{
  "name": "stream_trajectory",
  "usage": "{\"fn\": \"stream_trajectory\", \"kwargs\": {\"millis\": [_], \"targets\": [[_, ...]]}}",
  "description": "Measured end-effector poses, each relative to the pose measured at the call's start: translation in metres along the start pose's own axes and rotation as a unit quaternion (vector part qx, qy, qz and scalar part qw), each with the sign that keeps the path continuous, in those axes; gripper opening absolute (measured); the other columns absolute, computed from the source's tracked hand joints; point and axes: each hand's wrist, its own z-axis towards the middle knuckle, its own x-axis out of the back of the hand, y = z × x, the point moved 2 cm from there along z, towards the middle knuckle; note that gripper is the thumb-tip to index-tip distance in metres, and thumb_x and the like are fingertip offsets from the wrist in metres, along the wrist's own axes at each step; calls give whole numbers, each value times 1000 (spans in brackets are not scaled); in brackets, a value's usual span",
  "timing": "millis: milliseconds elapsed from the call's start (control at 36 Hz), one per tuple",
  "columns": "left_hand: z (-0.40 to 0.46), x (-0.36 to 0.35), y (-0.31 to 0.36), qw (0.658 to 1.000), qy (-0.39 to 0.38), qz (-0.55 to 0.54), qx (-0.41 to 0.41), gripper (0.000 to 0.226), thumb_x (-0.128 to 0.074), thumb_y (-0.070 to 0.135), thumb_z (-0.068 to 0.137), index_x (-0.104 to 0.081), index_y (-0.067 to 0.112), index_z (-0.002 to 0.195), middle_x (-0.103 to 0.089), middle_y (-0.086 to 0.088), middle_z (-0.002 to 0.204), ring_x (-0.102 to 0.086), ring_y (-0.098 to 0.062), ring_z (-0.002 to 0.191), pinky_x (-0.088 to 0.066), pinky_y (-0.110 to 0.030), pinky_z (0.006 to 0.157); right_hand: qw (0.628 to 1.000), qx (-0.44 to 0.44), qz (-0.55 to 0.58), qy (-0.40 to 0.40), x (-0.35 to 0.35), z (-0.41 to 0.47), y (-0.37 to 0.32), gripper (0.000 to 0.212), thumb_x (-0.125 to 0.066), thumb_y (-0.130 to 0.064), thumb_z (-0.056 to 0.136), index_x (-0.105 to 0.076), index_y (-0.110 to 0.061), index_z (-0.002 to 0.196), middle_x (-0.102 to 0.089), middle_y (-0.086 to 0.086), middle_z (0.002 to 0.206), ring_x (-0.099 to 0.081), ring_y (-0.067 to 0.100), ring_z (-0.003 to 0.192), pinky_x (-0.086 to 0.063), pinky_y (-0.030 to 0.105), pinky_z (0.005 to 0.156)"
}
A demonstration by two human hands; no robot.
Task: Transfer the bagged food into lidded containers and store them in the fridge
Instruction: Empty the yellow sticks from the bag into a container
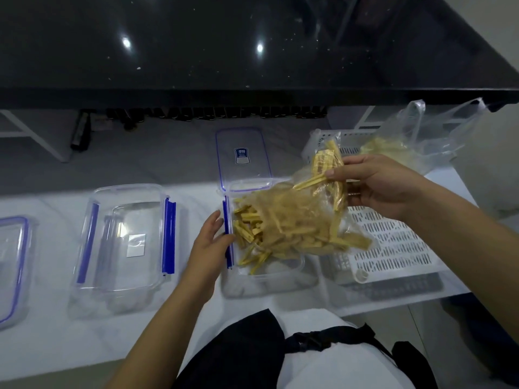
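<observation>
Head view: the right hand (373, 186) grips the upturned end of a clear bag (303, 217) of pale yellow sticks (252, 234), fingers and thumb curled round the plastic and a few sticks inside it, and the bag slopes down to the left with its mouth in an open clear box (266, 273) on the white surface (56, 341); sticks lie spilled in the far half of the box, while its near half shows bare bottom. The left hand (212, 242) rests against the box's left wall at the blue clasp (229, 234), fingers nearly straight, gripping nothing. Just behind the box lies its lid (243, 158), flat, blue-edged, with a small blue label whose writing is too blurred to read. To the left stands a second box (123, 242) with blue clasps on both long sides and a pale sticker on it, its print unreadable; whether its lid sits on it I cannot tell. At the far left edge part of another blue-rimmed lid (14, 265) shows. Right of the open box sits a white slotted tray (393, 248), and on its far end a second thin bag (415, 141) with more yellowish food inside. Above the surface runs a dark glossy counter (196, 51) speckled with crumbs
</observation>
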Motion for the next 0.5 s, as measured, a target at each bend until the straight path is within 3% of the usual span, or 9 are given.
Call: {"fn": "stream_trajectory", "kwargs": {"millis": [83, 167, 306, 500], "targets": [[-2, 0, -1, 1000, -11, 13, 2, 52, -56, 6, 98, -53, 44, 134, -62, 17, 132, -65, -6, 112, -56, -22, 76, 1000, 4, -6, -6, -4, 0, 1, 14, -76, -11, 75, -77, -9, 89, -72, 7, 80, -68, 17, 66, -57, 29, 57], [-2, 0, -1, 1000, -14, 23, 4, 52, -52, 2, 99, -55, 37, 137, -68, 18, 122, -70, 0, 99, -57, -17, 68, 1000, -3, 1, -11, -9, 0, 1, 12, -74, -9, 80, -75, -8, 91, -72, 7, 80, -68, 17, 66, -58, 30, 57], [-3, 0, -2, 998, -26, 50, 8, 48, -51, 5, 101, -58, 46, 125, -69, 28, 106, -68, 9, 90, -54, -12, 62, 1000, -4, 10, -17, -14, -1, -4, 25, -78, -15, 67, -77, -8, 91, -72, 7, 82, -67, 18, 68, -57, 30, 57], [-3, 0, -1, 997, -37, 71, 12, 46, -53, 12, 102, -58, 53, 121, -67, 36, 102, -68, 6, 93, -56, -15, 64, 1000, 4, 12, -20, -20, -3, -13, 25, -79, -16, 66, -78, -10, 90, -73, 6, 84, -67, 17, 70, -58, 29, 58]]}}
